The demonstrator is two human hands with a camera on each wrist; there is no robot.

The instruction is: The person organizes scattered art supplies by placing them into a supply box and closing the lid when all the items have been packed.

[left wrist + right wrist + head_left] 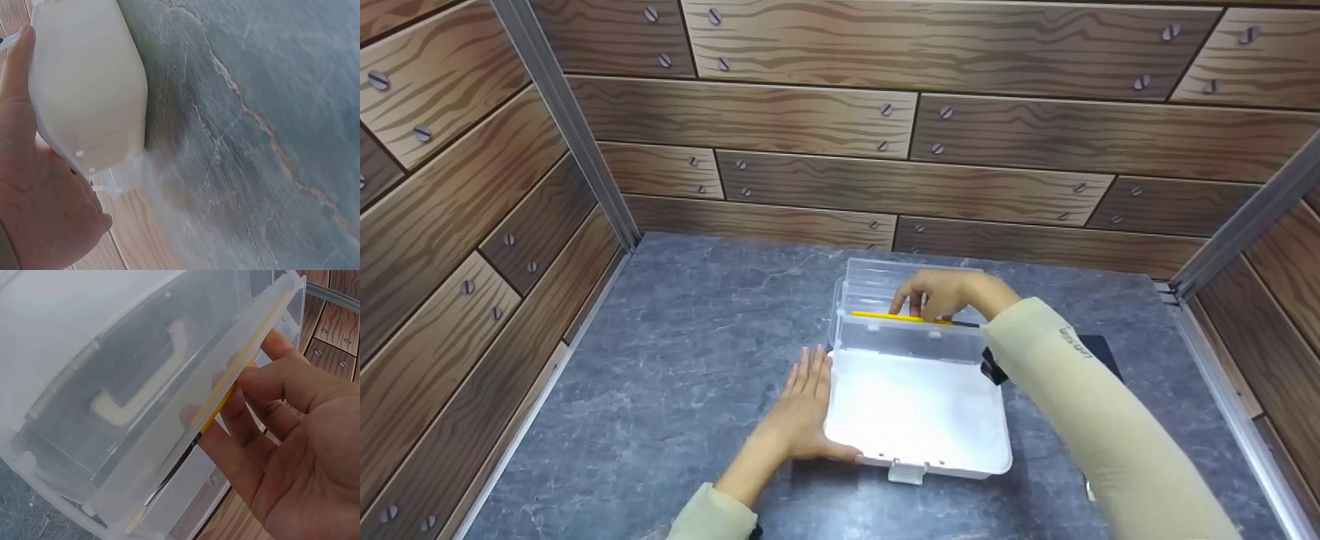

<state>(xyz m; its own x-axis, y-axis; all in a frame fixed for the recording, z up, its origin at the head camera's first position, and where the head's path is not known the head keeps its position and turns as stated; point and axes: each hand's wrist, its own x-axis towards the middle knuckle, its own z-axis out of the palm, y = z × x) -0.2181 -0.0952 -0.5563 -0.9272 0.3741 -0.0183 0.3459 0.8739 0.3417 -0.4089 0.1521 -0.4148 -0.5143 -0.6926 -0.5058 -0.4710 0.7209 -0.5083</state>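
A clear plastic storage box [915, 405] with a white base lies on the table, its lid [911, 277] raised at the back. My left hand [802, 412] rests along the box's left side, fingers straight and thumb at the front corner; the left wrist view shows the palm [45, 191] against the box wall. Over the divided back section, my right hand [941, 292] pinches a slim paintbrush [877, 316] with a yellow handle, lying crosswise. In the right wrist view the paintbrush [225, 395] has a dark section and a pale tip, beside a translucent divider.
A flat black object [1102, 356] lies right of the box, partly behind the right sleeve. A small pale item [1090, 491] shows beside the forearm. The front latch [907, 472] hangs down. Wood-patterned walls [810, 172] enclose the grey marbled table [675, 360].
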